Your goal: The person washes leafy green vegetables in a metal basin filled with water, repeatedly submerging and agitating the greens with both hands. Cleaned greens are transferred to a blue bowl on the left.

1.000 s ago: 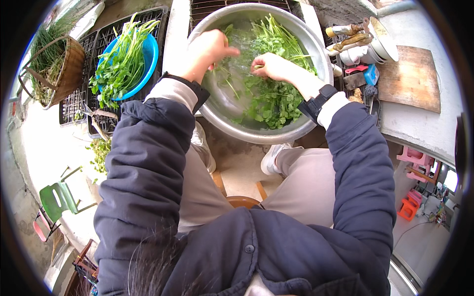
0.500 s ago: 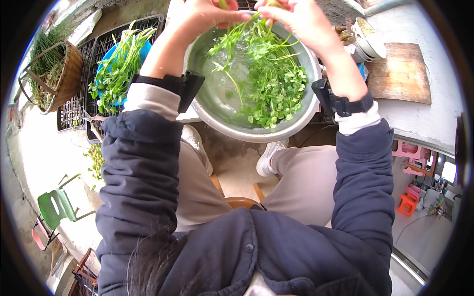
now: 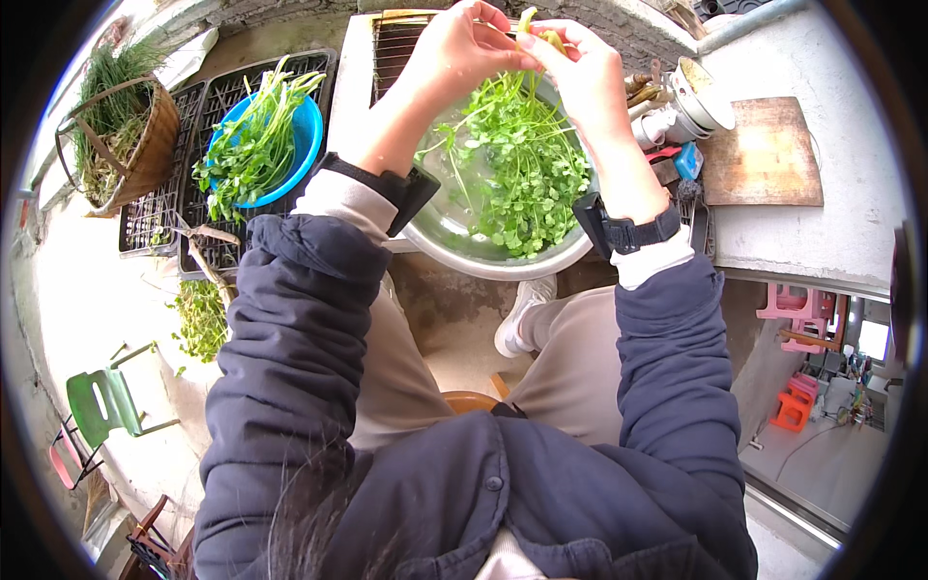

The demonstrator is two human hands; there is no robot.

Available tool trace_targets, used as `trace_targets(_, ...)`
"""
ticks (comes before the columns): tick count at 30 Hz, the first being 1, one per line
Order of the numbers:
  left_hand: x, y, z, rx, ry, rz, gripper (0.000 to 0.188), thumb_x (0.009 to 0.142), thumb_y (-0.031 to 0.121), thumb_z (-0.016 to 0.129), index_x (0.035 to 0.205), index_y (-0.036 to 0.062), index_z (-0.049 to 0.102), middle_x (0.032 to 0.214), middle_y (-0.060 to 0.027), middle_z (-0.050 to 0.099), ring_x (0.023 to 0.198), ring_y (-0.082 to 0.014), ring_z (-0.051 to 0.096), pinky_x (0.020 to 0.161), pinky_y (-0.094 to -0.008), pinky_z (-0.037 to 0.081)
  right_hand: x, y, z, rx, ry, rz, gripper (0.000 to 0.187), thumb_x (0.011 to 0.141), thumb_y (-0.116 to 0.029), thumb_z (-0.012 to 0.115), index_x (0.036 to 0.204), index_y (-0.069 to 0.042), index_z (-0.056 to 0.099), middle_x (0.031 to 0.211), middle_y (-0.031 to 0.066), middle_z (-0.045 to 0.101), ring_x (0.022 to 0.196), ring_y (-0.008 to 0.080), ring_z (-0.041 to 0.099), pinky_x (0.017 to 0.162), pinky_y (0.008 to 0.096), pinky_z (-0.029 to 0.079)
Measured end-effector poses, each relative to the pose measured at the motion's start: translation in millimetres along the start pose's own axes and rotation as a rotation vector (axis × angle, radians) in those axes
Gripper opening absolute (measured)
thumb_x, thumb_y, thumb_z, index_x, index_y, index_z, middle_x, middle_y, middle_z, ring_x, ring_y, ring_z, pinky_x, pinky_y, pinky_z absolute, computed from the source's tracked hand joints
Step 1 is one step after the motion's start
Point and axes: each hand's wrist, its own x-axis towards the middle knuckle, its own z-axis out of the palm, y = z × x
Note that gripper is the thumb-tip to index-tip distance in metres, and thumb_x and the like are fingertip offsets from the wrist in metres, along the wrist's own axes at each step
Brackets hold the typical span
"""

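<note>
A bunch of leafy celery trails down into water in a wide metal basin. Above the basin's far side, my right hand is closed around the upper ends of the stems, where yellowish-green pieces stick out. My left hand is in a pinch, its fingertips meeting the right hand's at the stems. Whatever lies between those left fingertips is hidden. Lower down, the leaves spread over the right half of the basin, partly in the water.
At left, a blue bowl of greens stands on black crates, beside a wicker basket. More greens lie on the ground near a green chair. A wooden board and stacked white bowls occupy the right ledge.
Both hands have shifted slightly, the left one rightward toward the right hand. The yellowish-green stem ends now show above the right hand. The view has also shifted a little.
</note>
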Motion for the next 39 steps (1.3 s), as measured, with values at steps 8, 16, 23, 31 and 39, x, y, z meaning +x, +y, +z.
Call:
trace_targets(8, -19.1, -16.0, 26.6, 0.297, -0.215, 0.083, 0.081, 0.067, 0.039, 0.086, 0.127, -0.0014, 0.048, 0.12, -0.0172, 0.061, 0.112, -0.0285, 0.058, 0.099, -0.0362, 0.044, 6.2, 0.4, -2.4, 0.14, -0.009, 0.027, 0.026, 0.088, -0.016, 0.071, 0.109, -0.001, 0.067, 0.088, -0.0013, 0.066, 0.073, 0.0023, 0.055, 0.065, 0.018, 0.043)
trace_targets(16, -8.6, -9.3, 5.5, 0.338, 0.039, -0.169, 0.021, 0.094, 0.023, 0.06, 0.104, 0.0054, 0.062, 0.086, -0.0091, 0.068, 0.074, -0.0162, 0.065, 0.07, -0.0311, 0.051, 10.0, 0.5, -0.6, 0.232, -0.104, -0.084, 0.044, 0.091, -0.01, 0.066, 0.132, -0.001, 0.051, 0.123, 0.0082, 0.057, 0.114, 0.0134, 0.053, 0.1, 0.0272, 0.042)
trace_targets(23, -28.8, 7.0, -150.4, 0.775, 0.439, 0.012, 0.018, 0.09, 0.014, 0.059, 0.101, -0.0001, 0.059, 0.075, -0.0151, 0.063, 0.068, -0.0274, 0.062, 0.063, -0.038, 0.049, 6.2, 42.3, -7.4, 0.118, -0.156, 0.103, 0.04, 0.089, -0.018, 0.069, 0.126, -0.006, 0.058, 0.114, 0.0038, 0.062, 0.107, 0.0099, 0.056, 0.093, 0.0239, 0.043)
trace_targets(31, -66.7, -77.5, -215.0, 1.43, 0.128, -0.875, 0.096, 0.064, 0.059, 0.081, 0.133, 0.0021, 0.047, 0.132, -0.0215, 0.052, 0.124, -0.0375, 0.05, 0.101, -0.0479, 0.043, -25.1, 109.2, 18.4, 0.01, -0.604, 0.683, 0.042, 0.089, -0.029, 0.068, 0.12, -0.001, 0.061, 0.103, 0.0075, 0.065, 0.085, 0.0132, 0.06, 0.075, 0.0264, 0.051)
trace_targets(39, -33.6, -79.5, -94.2, 0.96, 0.109, -0.29, 0.035, 0.078, 0.03, 0.074, 0.104, 0.006, 0.07, 0.089, -0.0137, 0.071, 0.082, -0.0275, 0.07, 0.079, -0.0366, 0.055, -56.4, 165.5, 84.1, -0.717, -0.699, 0.261, 0.044, 0.086, -0.034, 0.068, 0.116, -0.002, 0.061, 0.104, 0.0205, 0.067, 0.098, 0.0305, 0.065, 0.086, 0.0365, 0.051)
